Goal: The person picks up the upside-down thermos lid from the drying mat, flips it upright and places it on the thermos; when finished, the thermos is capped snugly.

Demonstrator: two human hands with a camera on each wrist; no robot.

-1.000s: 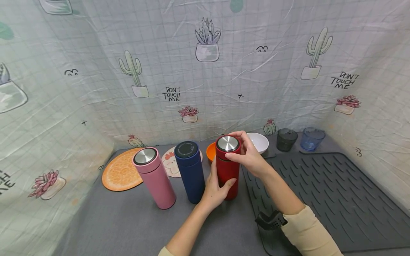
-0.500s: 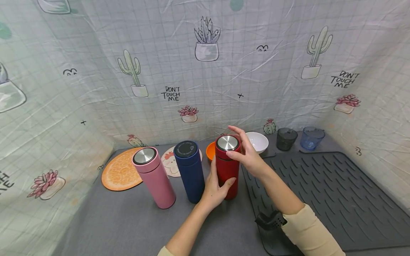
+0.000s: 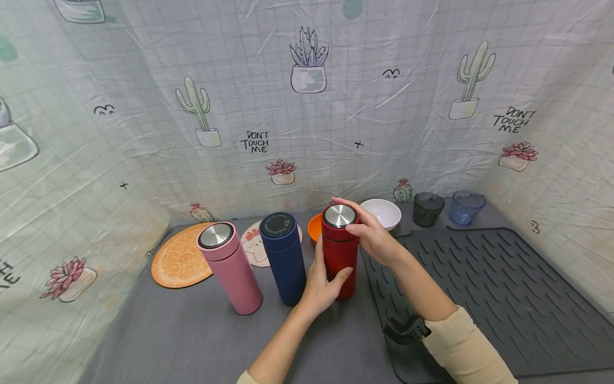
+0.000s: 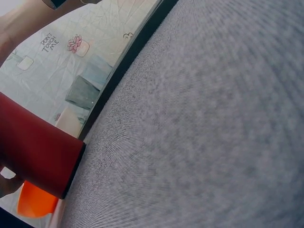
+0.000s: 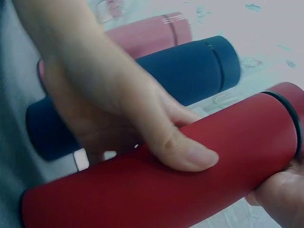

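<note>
Item: red flask (image 3: 339,256), upright on the grey desk (image 3: 192,336) at the left edge of the dark ribbed mat (image 3: 503,298), steel-topped lid (image 3: 339,216) in place. Left hand (image 3: 322,282) wraps the lower body of the flask from its 9 o'clock side, thumb laid across the front, fingers curled round the back; the right wrist view shows the thumb (image 5: 187,154) pressed flat on the red wall. Right hand (image 3: 376,234) sits at the flask's 3 o'clock, fingers and thumb curled round the rim of the lid and gripping it. Blue flask (image 3: 284,256) stands upright just beside the red one at its 9 o'clock, close but apart; whether the left hand brushes it cannot be told. Pink flask (image 3: 229,266), steel-topped, stands further along at 9 o'clock, leaning slightly in the lens. Orange round mat (image 3: 179,258) lies flat at 10 o'clock, a printed coaster (image 3: 254,245) partly behind the blue flask. Orange bowl (image 3: 315,226) sits just behind the red flask at 11 o'clock, white bowl (image 3: 384,213) at 1 o'clock. Dark tumbler (image 3: 427,209) and blue tumbler (image 3: 465,207) stand side by side at 2 o'clock near the cactus-print backdrop (image 3: 307,106).
</note>
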